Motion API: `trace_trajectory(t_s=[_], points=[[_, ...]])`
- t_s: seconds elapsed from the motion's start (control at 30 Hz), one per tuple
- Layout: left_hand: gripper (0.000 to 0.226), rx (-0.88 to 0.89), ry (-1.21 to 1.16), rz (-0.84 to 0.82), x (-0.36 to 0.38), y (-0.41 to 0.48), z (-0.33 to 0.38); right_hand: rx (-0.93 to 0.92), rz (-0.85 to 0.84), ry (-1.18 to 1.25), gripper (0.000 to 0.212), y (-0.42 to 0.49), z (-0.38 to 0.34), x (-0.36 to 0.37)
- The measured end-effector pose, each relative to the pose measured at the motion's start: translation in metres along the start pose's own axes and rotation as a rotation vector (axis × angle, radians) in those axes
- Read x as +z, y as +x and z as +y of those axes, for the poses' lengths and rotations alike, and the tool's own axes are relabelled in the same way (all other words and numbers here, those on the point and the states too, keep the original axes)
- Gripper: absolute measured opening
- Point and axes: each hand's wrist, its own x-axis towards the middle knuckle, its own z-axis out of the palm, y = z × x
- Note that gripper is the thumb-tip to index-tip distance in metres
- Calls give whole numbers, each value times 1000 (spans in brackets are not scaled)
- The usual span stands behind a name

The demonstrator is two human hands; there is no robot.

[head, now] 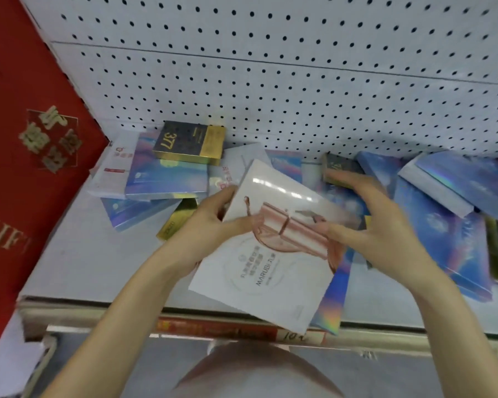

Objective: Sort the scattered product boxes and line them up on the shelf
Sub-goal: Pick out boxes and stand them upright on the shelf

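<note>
Box [270, 268], white, long axis near-to-far, tilted above shelf [84, 262]. Left hand [204, 222] pinched its left edge; right hand [371, 214] was spread, thumb touching its right edge.

The right hand [380, 225] is smeared by motion. I cannot tell whether it grips the white box [270, 262] or only reaches past it to the dark box [338, 168], which is itself blurred and half covered. The left hand [210, 222], curled round the white box's left edge, hides that edge. The box's small print is unreadable. A gold box [179, 221] shows only a corner from under the holographic boxes [167, 176]. The red gift box [26, 182] runs off the left edge. The price strip [227, 330] is blurred.
</note>
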Motion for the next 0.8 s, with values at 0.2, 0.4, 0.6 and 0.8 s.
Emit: trace_trajectory(t_s=[0.2, 0.4, 0.6, 0.8], points=[[29, 8, 261, -135, 0, -4, 6, 106, -442, 40, 30, 9, 4, 12], [21, 35, -42, 406, -38, -11, -22, 404, 8, 344, 42, -32, 28, 12], [39, -79, 381, 622, -71, -12, -80, 661, 448, 468, 20, -45, 40, 19], [78, -112, 784, 664, -48, 7, -120, 710, 473, 431, 29, -45, 32, 40]])
